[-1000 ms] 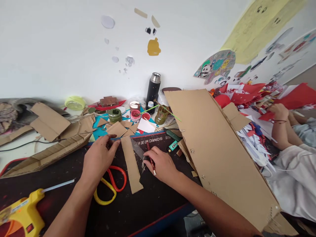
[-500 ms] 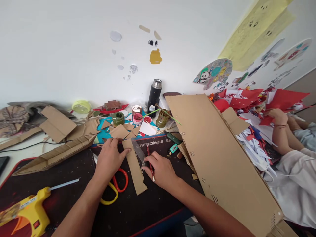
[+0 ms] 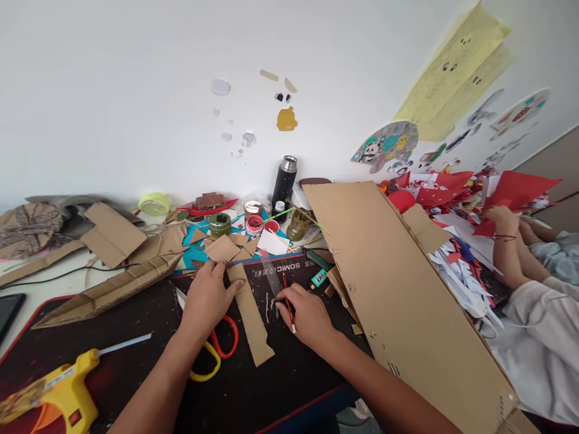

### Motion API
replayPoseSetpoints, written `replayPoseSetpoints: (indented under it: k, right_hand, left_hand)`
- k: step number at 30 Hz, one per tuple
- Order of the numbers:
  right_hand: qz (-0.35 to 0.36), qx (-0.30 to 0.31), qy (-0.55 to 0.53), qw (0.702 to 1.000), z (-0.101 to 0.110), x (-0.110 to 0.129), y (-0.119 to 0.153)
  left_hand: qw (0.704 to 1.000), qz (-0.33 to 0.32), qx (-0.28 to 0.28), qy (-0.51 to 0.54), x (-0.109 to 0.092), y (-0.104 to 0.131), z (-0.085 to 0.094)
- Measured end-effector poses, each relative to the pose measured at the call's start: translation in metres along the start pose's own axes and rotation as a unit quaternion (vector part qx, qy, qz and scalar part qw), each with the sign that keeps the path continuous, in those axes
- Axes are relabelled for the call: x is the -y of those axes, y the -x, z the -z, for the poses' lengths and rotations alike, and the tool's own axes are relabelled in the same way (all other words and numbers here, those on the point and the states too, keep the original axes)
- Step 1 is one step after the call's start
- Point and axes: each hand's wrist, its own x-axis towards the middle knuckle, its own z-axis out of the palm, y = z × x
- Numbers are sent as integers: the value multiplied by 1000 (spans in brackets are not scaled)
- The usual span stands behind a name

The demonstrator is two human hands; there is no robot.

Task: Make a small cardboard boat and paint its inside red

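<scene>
My left hand [image 3: 205, 301] is closed at the upper end of a cardboard strip [image 3: 251, 316], its thumb pressing on the surface. Its other fingertips are partly hidden. Just right of the strip, my right hand [image 3: 307, 313] grips a red pencil [image 3: 284, 281]. A clear plastic ruler [image 3: 272, 278] lies at those same fingertips; whether they grip it too is unclear. Thin pale slivers [image 3: 267, 307] sit between strip and ruler. Beneath my left wrist are scissors with one red and one yellow handle [image 3: 236, 337], their blades partly covered.
A yellow glue gun [image 3: 76, 386] lies front left, near a boat-shaped cardboard piece [image 3: 113, 292]. Paint jars [image 3: 219, 225] and a black flask [image 3: 284, 181] stand along the wall. A large cardboard panel [image 3: 398, 289] leans at right, beside another person's arm [image 3: 511, 247].
My right hand has moved right with the pencil and ruler, widening the gap beside the cardboard strip. Slivers on the mat now show there. The whole view has shifted slightly.
</scene>
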Motion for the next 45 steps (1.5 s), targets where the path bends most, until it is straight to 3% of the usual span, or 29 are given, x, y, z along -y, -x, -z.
replayPoseSetpoints:
  k: [5, 11, 22, 27, 31, 36, 40, 45]
  right_hand:
    - [43, -10, -34, 998, 0, 11, -3]
    - [72, 39, 32, 996, -8, 24, -15]
    - [8, 31, 43, 999, -1, 3, -16]
    - [33, 23, 17, 999, 1, 5, -5]
    - [66, 56, 51, 995, 0, 11, 0]
    - [38, 43, 71, 996, 6, 1, 0]
    - [33, 19, 60, 998, 12, -4, 2]
    - [69, 40, 77, 994, 16, 0, -2]
  left_hand:
    - [1000, 11, 0, 24, 1, 0, -1]
    - [998, 23, -9, 50, 1, 1, -3]
    - [995, 48, -4, 85, 2, -4, -1]
    - [994, 37, -8, 104, 3, -4, -2]
    - [996, 4, 6, 89, 6, -5, -1]
    - [995, 1, 25, 95, 10, -6, 3]
    - [998, -26, 52, 36, 8, -2, 7]
    - [996, -35, 84, -19, 4, 2, 6]
